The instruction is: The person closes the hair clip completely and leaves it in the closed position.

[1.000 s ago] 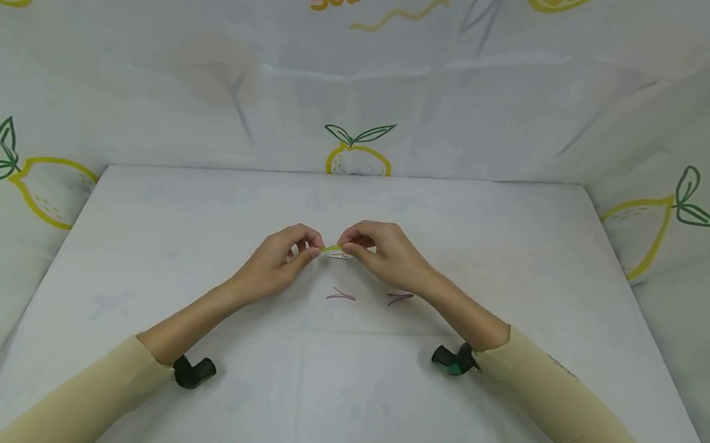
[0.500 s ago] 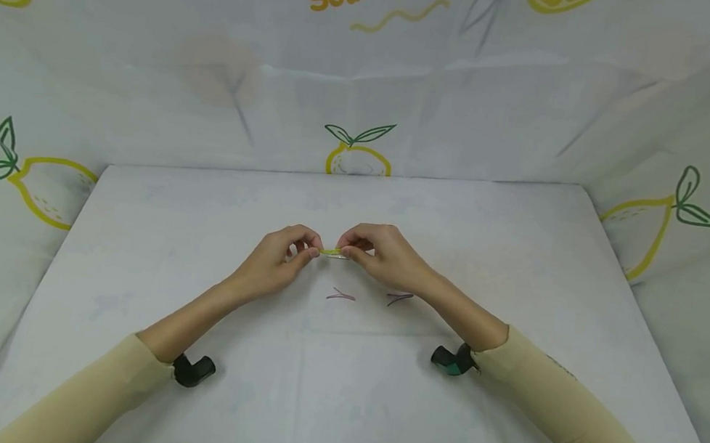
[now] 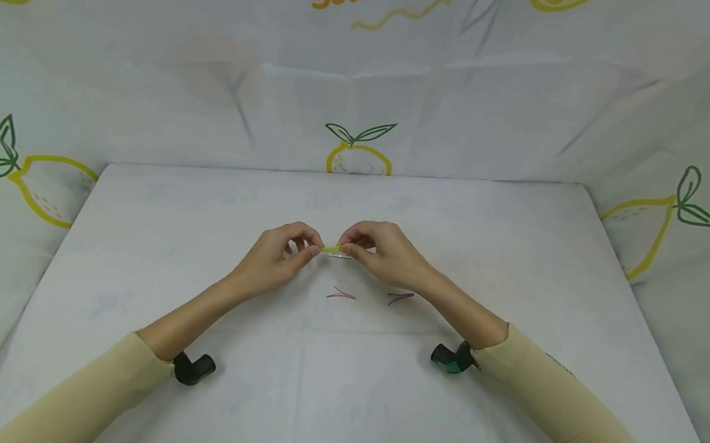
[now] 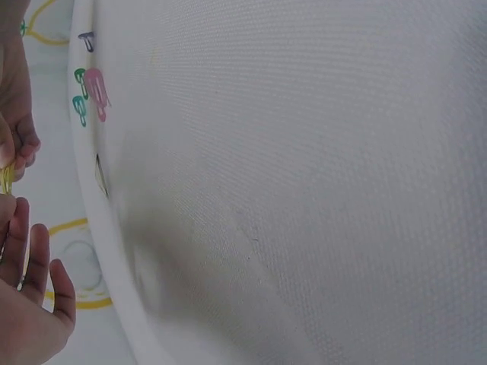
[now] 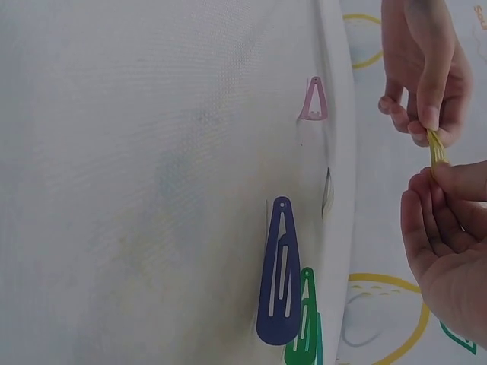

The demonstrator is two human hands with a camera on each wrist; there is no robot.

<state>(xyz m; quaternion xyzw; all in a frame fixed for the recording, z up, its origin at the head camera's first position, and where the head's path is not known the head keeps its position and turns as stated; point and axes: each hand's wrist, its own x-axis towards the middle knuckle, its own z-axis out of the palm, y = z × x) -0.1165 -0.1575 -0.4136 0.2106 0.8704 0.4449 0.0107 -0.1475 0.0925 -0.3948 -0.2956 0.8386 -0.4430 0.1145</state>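
Note:
A yellow snap hair clip (image 3: 331,249) is held level between my two hands, above the table. My left hand (image 3: 275,256) pinches its left end with thumb and fingertips. The right end is pinched by my right hand (image 3: 384,253), partly covered by its fingers. Below the clip, a pale, thin-edged clip (image 3: 341,256) lies on the table. Nearer to me rest a pink snap clip (image 3: 341,294) and a purple one (image 3: 399,298). Green (image 5: 307,323) and teal (image 4: 79,110) clips also lie there, hidden in the head view.
A white cloth covers the table (image 3: 309,392), with lemon-printed curtain (image 3: 288,112) along its back and sides. Black wrist cameras stick out at the left cuff (image 3: 193,369) and the right cuff (image 3: 452,359).
The yellow clip has tipped from a slant, right end up, to nearly level. Both hands shift only slightly and keep their pinch; the clips on the table stay put.

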